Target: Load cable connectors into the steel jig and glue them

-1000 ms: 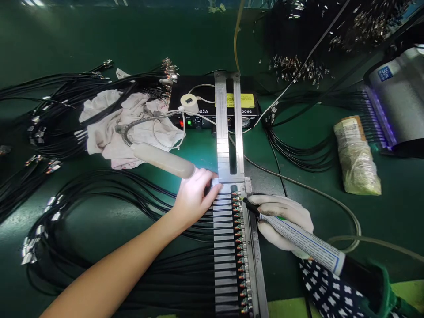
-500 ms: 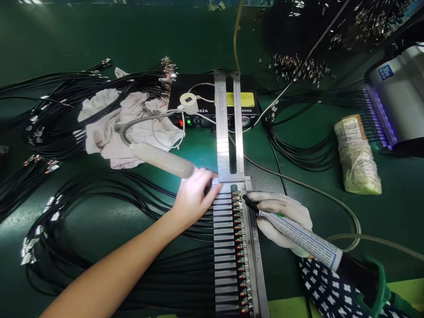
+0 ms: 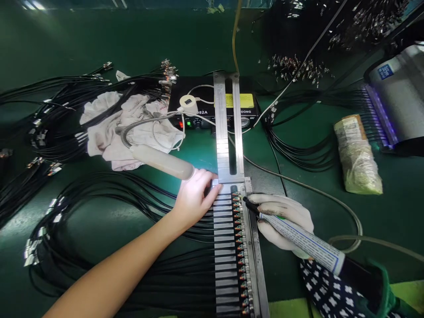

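My bare left hand (image 3: 195, 194) grips the upper left corner of a long metal fixture (image 3: 225, 260), thumb and fingers closed on its edge. Along the fixture, a row of black cables (image 3: 185, 269) runs in from the left and ends in small metal connectors (image 3: 239, 234). In a stained white glove, my right hand (image 3: 286, 221) is closed around a labelled glue dispensing syringe (image 3: 304, 243). Its black tip sits beside the connectors near the top of the row; whether it touches one I cannot tell. A pale lamp tube (image 3: 162, 162) shines just above my left hand.
Behind the fixture stands a black dispenser controller (image 3: 205, 121), with a slotted metal arm (image 3: 221, 128) reaching over it. White cloths (image 3: 132, 128) and cable bundles lie left. A wrapped block (image 3: 359, 159) and a silver lamp unit with purple light (image 3: 400, 97) stand right.
The syringe's rear end has shifted slightly right. Both hands otherwise stay in place, and the tip remains by the top connectors. The view has moved only a little.
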A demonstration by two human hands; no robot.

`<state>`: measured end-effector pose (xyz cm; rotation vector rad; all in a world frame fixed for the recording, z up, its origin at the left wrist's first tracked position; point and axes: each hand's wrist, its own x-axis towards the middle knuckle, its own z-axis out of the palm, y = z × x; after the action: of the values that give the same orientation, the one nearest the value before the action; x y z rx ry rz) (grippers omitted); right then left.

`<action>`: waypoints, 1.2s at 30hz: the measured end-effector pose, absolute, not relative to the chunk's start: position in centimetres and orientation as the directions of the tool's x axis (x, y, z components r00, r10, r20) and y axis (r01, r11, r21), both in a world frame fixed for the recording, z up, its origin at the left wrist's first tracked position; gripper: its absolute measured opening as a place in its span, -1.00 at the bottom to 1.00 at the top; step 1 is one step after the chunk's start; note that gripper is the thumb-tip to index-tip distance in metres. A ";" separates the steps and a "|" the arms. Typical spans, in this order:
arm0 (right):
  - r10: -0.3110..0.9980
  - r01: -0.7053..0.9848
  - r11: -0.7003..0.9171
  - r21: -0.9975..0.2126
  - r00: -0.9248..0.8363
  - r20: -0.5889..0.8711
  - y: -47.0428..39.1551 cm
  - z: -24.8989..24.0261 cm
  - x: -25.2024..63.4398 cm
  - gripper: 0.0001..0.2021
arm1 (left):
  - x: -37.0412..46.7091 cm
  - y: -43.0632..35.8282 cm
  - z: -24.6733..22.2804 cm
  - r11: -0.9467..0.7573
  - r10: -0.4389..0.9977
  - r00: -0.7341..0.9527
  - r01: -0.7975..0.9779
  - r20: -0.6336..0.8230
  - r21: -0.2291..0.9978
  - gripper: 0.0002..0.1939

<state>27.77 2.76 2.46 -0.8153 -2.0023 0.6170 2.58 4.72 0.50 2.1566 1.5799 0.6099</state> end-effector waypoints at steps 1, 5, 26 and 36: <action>0.739 0.311 0.664 -0.680 -0.413 0.533 2.8 2.5 27.7 -0.76 | 2.6 4.7 0.5 -0.285 0.957 0.268 0.783 0.114 0.553 -0.84; 0.740 0.308 0.662 -0.683 -0.413 0.531 2.9 2.5 27.7 -0.76 | 2.6 4.7 0.6 -0.287 0.956 0.267 0.781 0.119 0.554 -0.84; 0.723 0.292 0.678 -0.674 -0.430 0.540 2.9 2.4 27.9 -0.71 | 2.6 4.7 0.5 -0.294 0.955 0.269 0.780 0.128 0.552 -0.85; 0.886 0.226 0.445 -0.867 -0.250 0.390 2.6 2.1 27.8 -0.78 | 2.5 4.6 0.6 -0.285 0.957 0.269 0.781 0.112 0.556 -0.84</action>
<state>27.78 2.57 2.08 -0.9622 -1.7356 0.8613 2.51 4.64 0.57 2.1547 1.5744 0.6125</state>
